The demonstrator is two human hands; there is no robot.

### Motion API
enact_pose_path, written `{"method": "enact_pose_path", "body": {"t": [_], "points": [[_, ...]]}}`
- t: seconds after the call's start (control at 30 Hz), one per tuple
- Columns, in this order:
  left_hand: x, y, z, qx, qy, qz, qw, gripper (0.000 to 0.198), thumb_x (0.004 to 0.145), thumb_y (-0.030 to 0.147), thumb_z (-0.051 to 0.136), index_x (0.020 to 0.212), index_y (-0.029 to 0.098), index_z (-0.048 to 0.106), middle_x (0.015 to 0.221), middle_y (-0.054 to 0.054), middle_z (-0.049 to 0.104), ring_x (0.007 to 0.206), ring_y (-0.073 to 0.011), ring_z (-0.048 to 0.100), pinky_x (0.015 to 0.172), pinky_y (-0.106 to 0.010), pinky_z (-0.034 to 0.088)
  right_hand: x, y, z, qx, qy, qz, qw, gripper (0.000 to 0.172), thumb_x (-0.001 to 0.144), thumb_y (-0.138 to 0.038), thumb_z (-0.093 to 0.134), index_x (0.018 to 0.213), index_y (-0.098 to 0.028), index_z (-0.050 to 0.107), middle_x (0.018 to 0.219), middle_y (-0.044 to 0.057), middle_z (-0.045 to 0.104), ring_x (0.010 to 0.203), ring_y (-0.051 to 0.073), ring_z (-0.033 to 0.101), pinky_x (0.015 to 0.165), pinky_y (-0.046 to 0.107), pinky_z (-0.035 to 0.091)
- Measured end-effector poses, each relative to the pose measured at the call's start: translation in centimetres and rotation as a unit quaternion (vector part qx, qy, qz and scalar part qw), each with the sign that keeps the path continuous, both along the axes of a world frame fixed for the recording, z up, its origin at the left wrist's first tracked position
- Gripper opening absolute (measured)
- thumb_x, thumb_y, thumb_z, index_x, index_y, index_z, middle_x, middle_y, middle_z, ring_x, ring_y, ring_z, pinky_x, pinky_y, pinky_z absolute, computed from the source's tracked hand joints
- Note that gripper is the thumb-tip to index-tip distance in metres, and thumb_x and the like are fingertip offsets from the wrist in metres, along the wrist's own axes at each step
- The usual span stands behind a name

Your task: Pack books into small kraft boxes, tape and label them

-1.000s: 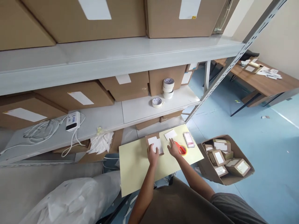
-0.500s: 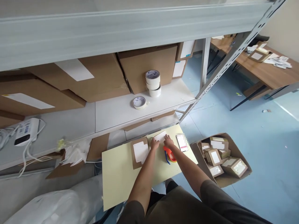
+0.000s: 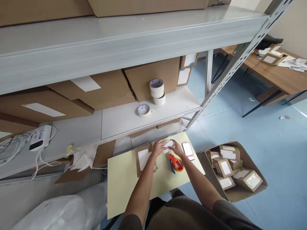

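Both hands meet over the far part of the pale yellow table (image 3: 120, 191). Between them is a small white box-like item (image 3: 169, 145), tilted; its exact kind is hard to tell. My left hand (image 3: 158, 148) is closed on its left side, and my right hand (image 3: 177, 149) grips its right side. Just below the right hand lies an orange tape dispenser (image 3: 177, 163) with a blue part. A phone (image 3: 188, 150) rests right of the right hand. Left of the hands, partly behind my left forearm, is a flat cardboard piece (image 3: 139, 169) with white paper (image 3: 143, 157) on it.
A grey shelf (image 3: 124, 127) behind the table bears rolls of white tape (image 3: 157, 91), large cartons (image 3: 153, 73) and a white power strip (image 3: 40, 137). An open carton (image 3: 261, 187) of small labelled boxes stands on the floor at right. A wooden desk (image 3: 275, 75) is farther back.
The white item, lower and flatter before, is now lifted and tilted between both hands. My right hand has moved off the tape dispenser's top edge. The view has shifted upward.
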State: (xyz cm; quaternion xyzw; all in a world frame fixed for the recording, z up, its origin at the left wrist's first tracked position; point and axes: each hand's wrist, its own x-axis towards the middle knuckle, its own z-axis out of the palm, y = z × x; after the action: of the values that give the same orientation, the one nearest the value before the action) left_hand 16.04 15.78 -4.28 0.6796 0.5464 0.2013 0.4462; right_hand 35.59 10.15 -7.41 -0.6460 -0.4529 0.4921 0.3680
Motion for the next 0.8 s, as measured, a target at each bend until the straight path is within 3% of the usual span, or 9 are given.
{"method": "enact_pose_path", "body": {"t": [0.07, 0.13, 0.23, 0.37, 0.53, 0.67, 0.73, 0.8], "points": [[-0.5, 0.5, 1.5, -0.042, -0.045, -0.017, 0.998, 0.021, 0.064, 0.033, 0.093, 0.071, 0.021, 0.077, 0.118, -0.012, 0.078, 0.134, -0.0331, 0.058, 0.111, -0.041, 0.044, 1.2, -0.2, 1.5, -0.004, 0.099, -0.024, 0.995, 0.040, 0.075, -0.055, 0.076, 0.095, -0.021, 0.071, 0.095, 0.006, 0.076, 0.087, 0.025, 0.067, 0.083, 0.038, 0.054], [-0.8, 1.1, 2.7, -0.096, -0.074, -0.026, 0.992, 0.031, 0.060, 0.039, 0.094, 0.079, 0.019, 0.080, 0.106, -0.011, 0.080, 0.116, -0.0332, 0.068, 0.099, -0.039, 0.051, 2.4, -0.6, 3.1, -0.002, 0.166, -0.065, 0.984, 0.038, 0.073, -0.057, 0.079, 0.079, -0.021, 0.065, 0.077, 0.001, 0.070, 0.075, 0.020, 0.063, 0.075, 0.034, 0.052], [-0.7, 1.9, 4.2, -0.159, -0.097, -0.043, 0.982, 0.044, 0.054, 0.049, 0.094, 0.081, 0.017, 0.081, 0.088, -0.007, 0.080, 0.088, -0.0277, 0.071, 0.082, -0.035, 0.052, 4.0, -1.3, 4.9, 0.004, 0.193, -0.110, 0.975, 0.040, 0.068, -0.056, 0.083, 0.074, -0.022, 0.063, 0.071, -0.001, 0.067, 0.069, 0.017, 0.060, 0.069, 0.030, 0.049], [0.7, 2.9, 5.7, -0.202, -0.103, -0.067, 0.972, 0.050, 0.046, 0.060, 0.093, 0.066, 0.017, 0.076, 0.068, -0.002, 0.073, 0.066, -0.0193, 0.061, 0.069, -0.030, 0.045, 5.2, -1.9, 6.0, 0.005, 0.173, -0.155, 0.973, 0.041, 0.065, -0.056, 0.084, 0.067, -0.023, 0.060, 0.064, -0.002, 0.064, 0.063, 0.016, 0.055, 0.063, 0.028, 0.045], [2.5, 3.5, 6.5, -0.214, -0.117, -0.041, 0.969, 0.054, 0.038, 0.060, 0.095, 0.061, 0.016, 0.074, 0.063, -0.003, 0.070, 0.064, -0.0175, 0.058, 0.067, -0.029, 0.042, 5.1, -1.9, 6.8, 0.021, 0.189, -0.233, 0.954, 0.043, 0.061, -0.056, 0.085, 0.064, -0.023, 0.057, 0.059, -0.005, 0.058, 0.058, 0.013, 0.051, 0.061, 0.026, 0.043], [1.2, 4.0, 6.8, -0.203, -0.159, 0.019, 0.966, 0.056, 0.043, 0.062, 0.095, 0.068, 0.016, 0.077, 0.070, -0.007, 0.075, 0.071, -0.0214, 0.064, 0.073, -0.032, 0.047, 7.5, -2.4, 8.6, 0.018, 0.222, -0.303, 0.927, 0.046, 0.057, -0.057, 0.088, 0.069, -0.022, 0.060, 0.066, -0.001, 0.066, 0.064, 0.016, 0.059, 0.062, 0.027, 0.046], [0.6, 4.1, 7.2, -0.197, -0.170, 0.026, 0.965, 0.055, 0.046, 0.063, 0.094, 0.070, 0.016, 0.078, 0.073, -0.008, 0.077, 0.075, -0.0235, 0.067, 0.078, -0.034, 0.050, 9.4, -3.0, 10.0, 0.026, 0.238, -0.303, 0.923, 0.045, 0.058, -0.055, 0.089, 0.072, -0.022, 0.062, 0.070, 0.001, 0.070, 0.066, 0.017, 0.062, 0.064, 0.029, 0.048], [0.9, 3.5, 7.9, -0.205, -0.150, 0.000, 0.967, 0.053, 0.049, 0.059, 0.096, 0.073, 0.016, 0.078, 0.077, -0.007, 0.078, 0.079, -0.0254, 0.069, 0.082, -0.037, 0.052, 10.6, -3.5, 11.5, 0.046, 0.260, -0.255, 0.930, 0.041, 0.062, -0.052, 0.089, 0.076, -0.021, 0.065, 0.074, 0.001, 0.072, 0.068, 0.018, 0.064, 0.067, 0.030, 0.049]]}}
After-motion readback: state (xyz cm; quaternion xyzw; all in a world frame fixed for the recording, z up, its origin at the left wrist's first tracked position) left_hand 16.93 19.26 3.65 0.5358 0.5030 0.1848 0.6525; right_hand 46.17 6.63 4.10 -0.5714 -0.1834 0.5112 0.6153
